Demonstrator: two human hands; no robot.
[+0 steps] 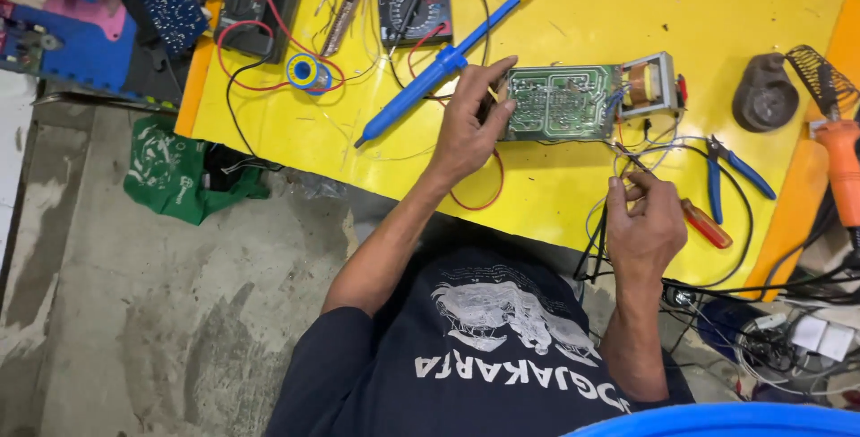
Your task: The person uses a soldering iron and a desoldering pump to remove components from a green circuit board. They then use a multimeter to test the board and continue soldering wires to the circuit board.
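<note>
While the left hand (468, 128) clamps its grip on the end of the green rectangular circuit board (560, 101) mid-tabletop, the right hand (643, 227) pinches thin wires (627, 158) near the front edge, beside blue-handled pliers (730, 173).

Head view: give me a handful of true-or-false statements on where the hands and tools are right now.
1. The left hand holds the left edge of the green circuit board. True.
2. The right hand grips the blue-handled pliers. False: the pliers lie on the yellow table; the right fingers pinch thin wires.
3. The blue desoldering pump lies on the table, left of the board. True.
4. The orange soldering iron is in the left hand. False: it sits at the right edge, in neither hand.
5. The solder spool lies right of the board. False: it lies far left of it.
</note>
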